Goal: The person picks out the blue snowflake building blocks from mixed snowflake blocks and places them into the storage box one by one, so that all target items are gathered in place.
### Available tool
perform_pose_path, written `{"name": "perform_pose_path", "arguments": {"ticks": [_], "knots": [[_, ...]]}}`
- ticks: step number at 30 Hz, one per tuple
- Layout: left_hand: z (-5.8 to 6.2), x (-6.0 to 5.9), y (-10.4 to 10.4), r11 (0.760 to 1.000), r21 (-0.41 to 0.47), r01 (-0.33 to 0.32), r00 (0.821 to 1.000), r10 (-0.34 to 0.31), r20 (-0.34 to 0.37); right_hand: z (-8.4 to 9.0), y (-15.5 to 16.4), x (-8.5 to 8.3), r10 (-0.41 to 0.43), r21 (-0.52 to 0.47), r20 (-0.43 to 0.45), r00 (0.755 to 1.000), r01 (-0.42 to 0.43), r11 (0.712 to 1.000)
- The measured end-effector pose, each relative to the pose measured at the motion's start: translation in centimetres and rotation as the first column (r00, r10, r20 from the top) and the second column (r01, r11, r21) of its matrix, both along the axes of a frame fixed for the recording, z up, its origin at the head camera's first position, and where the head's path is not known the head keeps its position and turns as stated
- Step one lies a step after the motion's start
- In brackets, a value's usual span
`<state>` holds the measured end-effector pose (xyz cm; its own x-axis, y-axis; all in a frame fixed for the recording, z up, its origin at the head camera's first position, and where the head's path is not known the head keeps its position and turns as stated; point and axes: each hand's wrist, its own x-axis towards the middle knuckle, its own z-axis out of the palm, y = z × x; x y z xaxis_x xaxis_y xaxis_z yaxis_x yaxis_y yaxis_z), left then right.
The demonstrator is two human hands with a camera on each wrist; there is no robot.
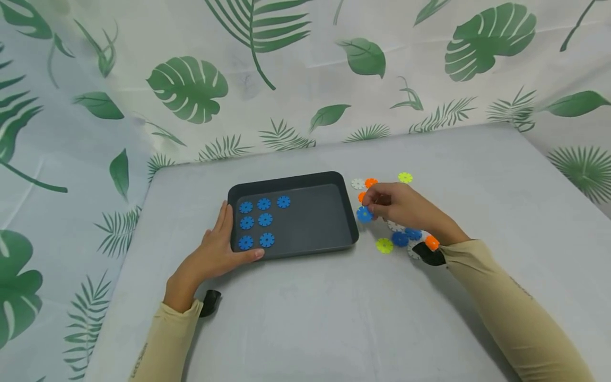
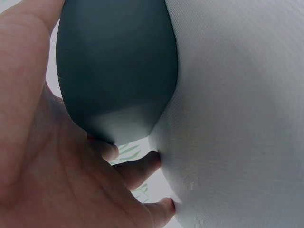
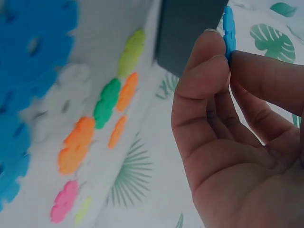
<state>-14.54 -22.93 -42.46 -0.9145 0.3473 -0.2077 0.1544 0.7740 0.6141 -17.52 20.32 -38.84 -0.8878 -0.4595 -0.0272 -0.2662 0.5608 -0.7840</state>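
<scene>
My left hand (image 1: 216, 246) holds the near left corner of a dark grey tray (image 1: 310, 255), fingers along its left side and thumb over the front rim. In the left wrist view, fingertips reach down to the table beside the tray's outer wall (image 2: 118, 61). Several blue snowflake discs (image 1: 264, 203) lie flat in the tray's left part, in rows. Just right of the tray, my right hand (image 1: 406, 206) pinches another blue snowflake disc (image 1: 365, 214) between thumb and fingers. The right wrist view shows this disc edge-on (image 3: 229, 33).
Loose discs lie on the table around and under the right hand: white (image 1: 358, 183), orange (image 1: 371, 182), yellow-green (image 1: 384, 245) and blue (image 1: 400, 239). Green (image 3: 107, 103) and pink (image 3: 64, 202) ones show in the right wrist view. A leaf-patterned cloth (image 1: 286, 101) hangs behind the table.
</scene>
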Motion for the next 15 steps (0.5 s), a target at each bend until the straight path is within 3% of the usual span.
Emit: {"name": "perform_pose_path", "arguments": {"ticks": [15], "knots": [[-0.1,0.0,-0.1,1.000,0.001,-0.007,1.000,0.007,-0.003,1.5,-3.1,-1.2,0.027,-0.039,-0.045,0.999,-0.028,0.999]]}}
